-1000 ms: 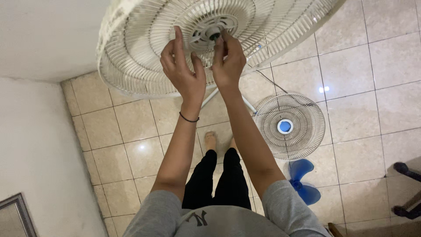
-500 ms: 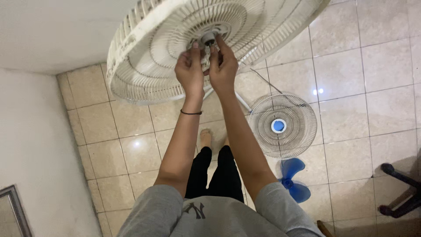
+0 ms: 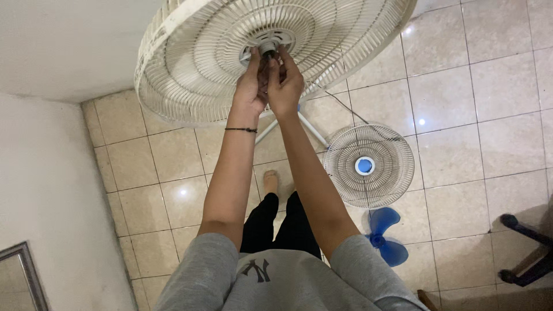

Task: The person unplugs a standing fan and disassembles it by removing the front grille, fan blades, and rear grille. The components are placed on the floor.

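Both hands, left hand (image 3: 250,86) and right hand (image 3: 284,86), press together, fingers pinching the hub (image 3: 267,45) of the white fan guard (image 3: 190,63); a blue blade (image 3: 385,235) lies on the floor (image 3: 478,103).

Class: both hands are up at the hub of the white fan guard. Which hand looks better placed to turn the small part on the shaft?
Probably the right hand: its fingers reach the shaft tip. The left hand sits beside the hub of the fan guard.

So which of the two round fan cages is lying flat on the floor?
The smaller grille with the blue centre, on the floor tiles; the big white cage is up at both hands.
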